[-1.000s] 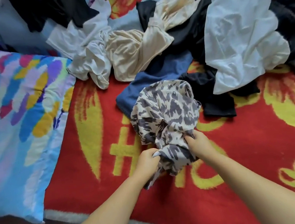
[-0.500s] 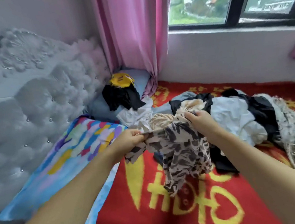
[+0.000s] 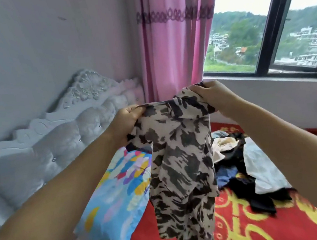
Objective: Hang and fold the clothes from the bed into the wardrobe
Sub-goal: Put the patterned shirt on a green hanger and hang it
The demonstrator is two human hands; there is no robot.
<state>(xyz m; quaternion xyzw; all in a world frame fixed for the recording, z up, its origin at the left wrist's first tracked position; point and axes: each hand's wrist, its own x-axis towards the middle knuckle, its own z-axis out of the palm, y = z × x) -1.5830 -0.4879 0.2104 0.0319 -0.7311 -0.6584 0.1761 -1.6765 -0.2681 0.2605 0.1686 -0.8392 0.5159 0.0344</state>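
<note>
A cream garment with dark blotches [image 3: 181, 165] hangs in the air in front of me, above the bed. My left hand [image 3: 126, 119] grips its top edge on the left. My right hand [image 3: 211, 93] grips the top edge on the right, slightly higher. The cloth drops down loosely between my arms. Behind it, on the red and yellow bed cover [image 3: 246, 226], lies a heap of other clothes [image 3: 247, 164] in white, black, blue and beige. The wardrobe is not in view.
A colourful blue pillow [image 3: 115, 197] lies at the left of the bed against a white tufted headboard [image 3: 56, 140]. A pink curtain [image 3: 172, 44] hangs beside a dark-framed window [image 3: 267, 34] behind the bed.
Both hands have lifted the patterned garment from the bed up to chest height, and it has unrolled to hang long. My view has tilted up towards the wall and window.
</note>
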